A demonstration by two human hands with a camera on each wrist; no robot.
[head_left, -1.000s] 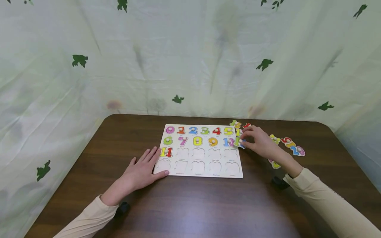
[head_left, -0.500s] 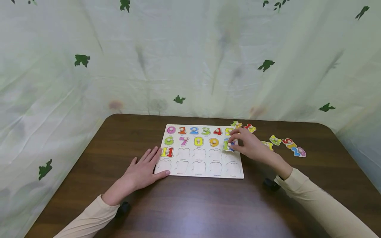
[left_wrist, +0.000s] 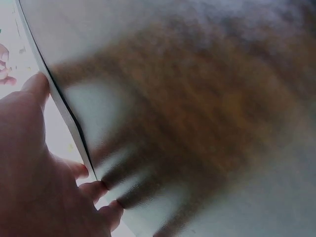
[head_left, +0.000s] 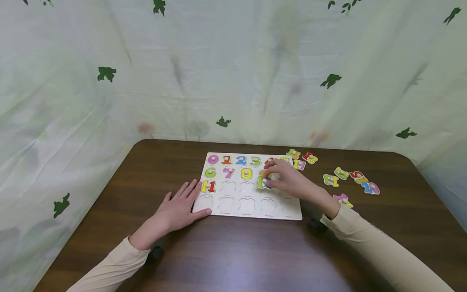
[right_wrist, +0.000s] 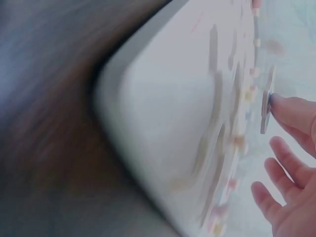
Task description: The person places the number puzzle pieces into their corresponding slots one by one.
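A white wooden number puzzle board (head_left: 236, 206) lies on the table, with knobbed number pieces in its upper rows and a red-and-yellow 11 piece (head_left: 208, 186) at the left of the third row. My left hand (head_left: 177, 211) rests with spread fingers on the board's left edge, thumb at the near corner. Between thumb and forefinger, my right hand (head_left: 293, 180) pinches the knob of a puzzle piece (head_left: 260, 182) with a green 1 and a partly hidden blue digit. In the right wrist view this piece (right_wrist: 266, 106) is edge-on, above the board. My right hand hides part of the upper rows.
Loose number pieces lie right of the board: a 17 piece (head_left: 299, 164) and a red-and-yellow piece (head_left: 310, 158) near its far corner, a green-and-yellow piece (head_left: 330, 180) and a blue-and-purple 20 piece (head_left: 370, 187) farther right. A pale curtain (head_left: 240, 81) hangs behind the table (head_left: 233, 251).
My right hand has carried the green-and-blue piece leftward from the board's right edge to over its upper middle. My left hand has stayed on the board; the head view has shifted slightly.
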